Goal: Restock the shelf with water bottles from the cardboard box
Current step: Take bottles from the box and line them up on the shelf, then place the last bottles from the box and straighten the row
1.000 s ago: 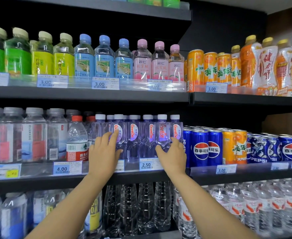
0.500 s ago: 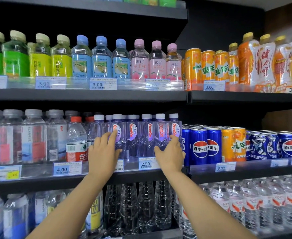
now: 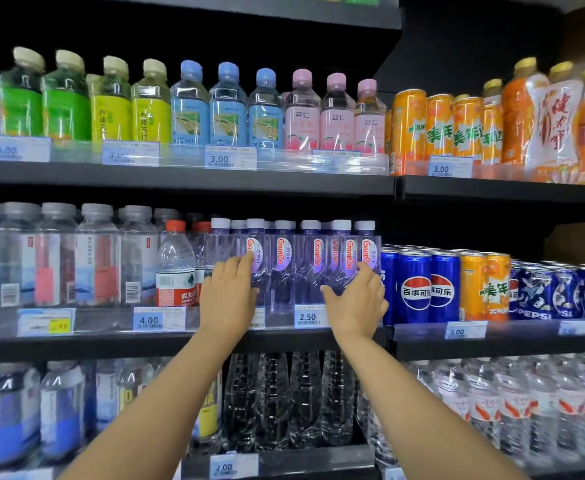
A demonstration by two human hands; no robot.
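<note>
Straightening seems to be the step in hand: both hands are up at the middle shelf [image 3: 180, 341], framing the block of violet-tinted water bottles [image 3: 284, 268] from either side. The left hand [image 3: 227, 299] lies with fingers stretched flat against the bottle at the left end of the front row, and the right hand [image 3: 357, 303] lies with fingers extended against the bottle at the right end, thumb spread toward the middle; neither grip is closed round a bottle, so I judge this to be pressing and squaring up, not lifting. The bottles stand upright, packed shoulder to shoulder, white caps level, red-lettered oval labels mostly facing out, though one near the right looks turned partly aside. More caps show behind the front row, so the slot looks well filled, though how deep it goes is hidden. They sit between the red-capped bottle [image 3: 175, 265] on the left and the blue cola cans [image 3: 419, 285] on the right, above the price tag [image 3: 307, 317] reading 2.50. The cardboard box is not in view. Next would likely be a gentle, even push to seat the row behind the clear front rail, taking care not to nudge the neighbouring cans, then a return to the box if any stock remains.
</note>
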